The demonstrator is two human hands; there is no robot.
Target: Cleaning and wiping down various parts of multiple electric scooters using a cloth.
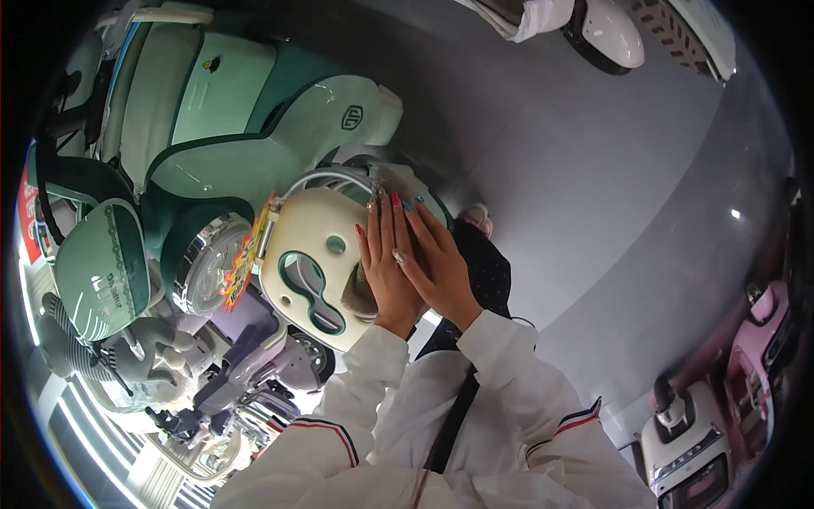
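Observation:
Both my hands lie flat, side by side and partly overlapping, on a grey-brown cloth (359, 295) against the cream panel (297, 222) of a mint-green scooter (246, 170). My left hand (392, 284) has its fingers stretched out, pointing away from me. Beside it, partly over it, my right hand (443, 276) is also stretched out, fingers slanting up and left. Much of the cloth is hidden under my palms; its far end shows past the fingertips. The panel has a green-edged, figure-eight-shaped opening and round holes. A metal bar (318, 176) curves along its far side.
A yellow and red tag (243, 265) hangs by the scooter's round headlight (208, 263). Its green mirror-like shell (106, 271) stands at left. Purple scooters (254, 356) are below left. White (691, 441) and pink (759, 331) vehicles stand at right. Grey floor (593, 170) spreads beyond my right arm.

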